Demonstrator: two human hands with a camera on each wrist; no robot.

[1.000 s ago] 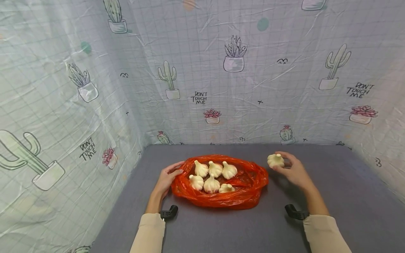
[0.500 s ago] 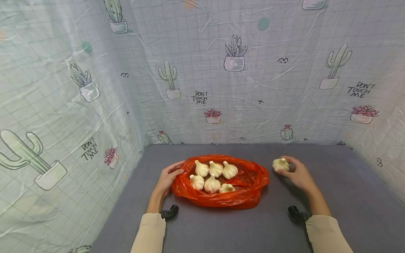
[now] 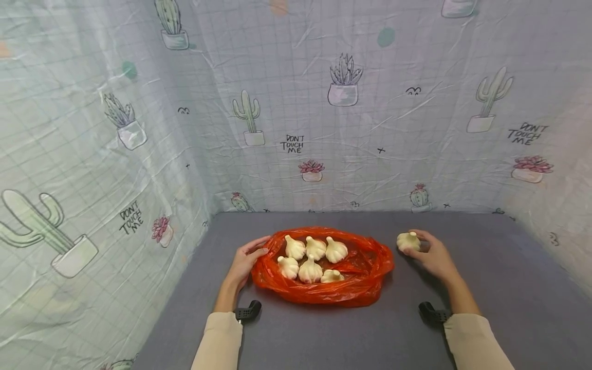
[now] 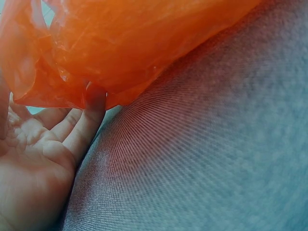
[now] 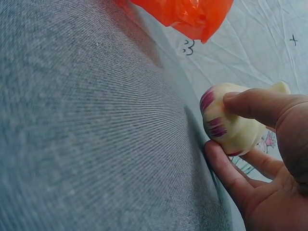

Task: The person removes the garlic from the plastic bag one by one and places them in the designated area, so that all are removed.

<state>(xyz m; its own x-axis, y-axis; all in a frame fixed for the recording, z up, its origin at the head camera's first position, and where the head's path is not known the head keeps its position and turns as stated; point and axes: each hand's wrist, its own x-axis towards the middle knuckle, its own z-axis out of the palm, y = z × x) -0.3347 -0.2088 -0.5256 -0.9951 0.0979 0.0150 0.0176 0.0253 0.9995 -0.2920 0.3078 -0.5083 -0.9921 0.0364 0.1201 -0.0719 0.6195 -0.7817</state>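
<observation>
A red plastic bag lies wide-mouthed on the grey table, its rim rolled outward. Several garlic bulbs sit inside it, toward its left and middle. My left hand rests against the bag's left side. In the left wrist view its loosely straight fingers reach up to the orange-red film, which hides some fingertips. Right of the bag, my right hand pinches one more garlic bulb between thumb and fingers. Purple streaks mark this bulb in the right wrist view, where it is close above the table.
The grey tabletop ends at a cactus-printed curtain at the back and both sides. Black cameras are strapped to both wrists, the left camera and the right camera.
My right hand, still pinching the garlic bulb, has moved slightly right and lower in the head view, away from the bag. My left hand and the bag have hardly moved.
</observation>
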